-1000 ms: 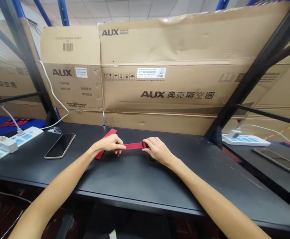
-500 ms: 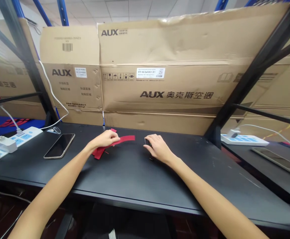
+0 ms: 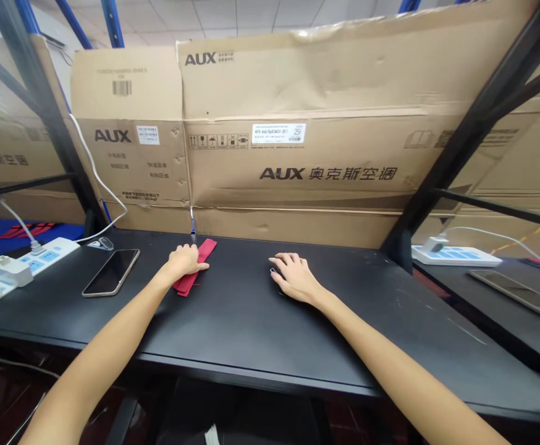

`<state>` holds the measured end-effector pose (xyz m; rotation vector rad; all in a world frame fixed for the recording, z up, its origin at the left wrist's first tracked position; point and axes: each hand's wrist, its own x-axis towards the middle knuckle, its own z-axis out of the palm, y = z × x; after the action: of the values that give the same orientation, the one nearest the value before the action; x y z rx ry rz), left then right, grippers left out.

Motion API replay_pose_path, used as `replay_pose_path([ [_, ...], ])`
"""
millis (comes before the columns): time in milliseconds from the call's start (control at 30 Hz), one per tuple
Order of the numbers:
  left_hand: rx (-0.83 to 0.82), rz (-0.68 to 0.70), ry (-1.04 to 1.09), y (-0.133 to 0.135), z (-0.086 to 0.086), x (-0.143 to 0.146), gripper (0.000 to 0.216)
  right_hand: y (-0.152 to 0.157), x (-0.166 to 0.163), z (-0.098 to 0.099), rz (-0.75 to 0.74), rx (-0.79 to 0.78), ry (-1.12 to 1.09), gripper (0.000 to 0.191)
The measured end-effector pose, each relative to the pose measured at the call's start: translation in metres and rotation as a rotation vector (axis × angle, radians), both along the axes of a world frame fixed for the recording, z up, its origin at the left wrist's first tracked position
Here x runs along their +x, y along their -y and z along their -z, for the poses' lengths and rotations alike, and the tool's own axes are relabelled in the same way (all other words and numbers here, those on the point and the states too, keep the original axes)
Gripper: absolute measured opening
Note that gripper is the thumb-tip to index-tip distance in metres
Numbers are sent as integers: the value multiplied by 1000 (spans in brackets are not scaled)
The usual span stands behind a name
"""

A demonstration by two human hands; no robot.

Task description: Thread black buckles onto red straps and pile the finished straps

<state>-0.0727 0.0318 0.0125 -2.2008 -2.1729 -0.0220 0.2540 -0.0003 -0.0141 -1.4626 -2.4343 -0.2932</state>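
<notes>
A person's left hand point(image 3: 185, 261) rests over red strips point(image 3: 207, 248) on a black table point(image 3: 242, 334), right of a phone point(image 3: 111, 272); whether it grips them cannot be told. The right hand point(image 3: 293, 275) curls over a mostly hidden dark object point(image 3: 274, 270), its hold unclear.

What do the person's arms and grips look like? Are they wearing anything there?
All bare! No sleeve shows on the left arm or right arm. The left grip and right grip are ungloved hands. I see no watch, bracelet or ring, though parts are hidden.
</notes>
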Motion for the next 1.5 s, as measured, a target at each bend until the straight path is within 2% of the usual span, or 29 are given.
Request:
replay_pose_path([
  [133, -14, 13, -20, -3, 8, 2, 45, 2, -2, 5, 66, -113, -40, 61],
  [267, 4, 29, -10, -7, 12, 0, 34, -5, -1, 9, 86, -153, -93, 55],
  [467, 24, 34, 0, -11, 16, -5, 34, -19, 6, 10, 45, -108, -172, 42],
  [667, 17, 37, -21, -14, 18, -10, 34, -13, 4, 7, 59, -31, -189, 45],
  [800, 34, 34, -25, -14, 15, -15, 32, -9, 0, 11, 55, -65, -148, 48],
  [1033, 135, 13, -28, -13, 16, -17, 31, -26, 8, 18, 12, -41, -148, 31],
  [1100, 203, 103, 22, -14, 19, -8, 39, -30, 11, 17, -3, -19, -153, 30],
  [1133, 233, 193, 69, -14, 21, -2, 46, -30, 12, 16, -8, -1, -159, 30],
  [1233, 190, 575, 238, -9, 30, 20, 64, -26, 10, 11, -24, 97, -185, 33],
  [1267, 150, 659, 266, -7, 33, 28, 68, -23, 6, 8, -42, 126, -192, 35],
  [1367, 57, 730, 287, 1, 38, 43, 76, -4, -11, 3, -191, 61, -184, 46],
  [1500, -22, 720, 275, 6, 36, 47, 80, 20, -38, 0, -313, -218, -112, 70],
])
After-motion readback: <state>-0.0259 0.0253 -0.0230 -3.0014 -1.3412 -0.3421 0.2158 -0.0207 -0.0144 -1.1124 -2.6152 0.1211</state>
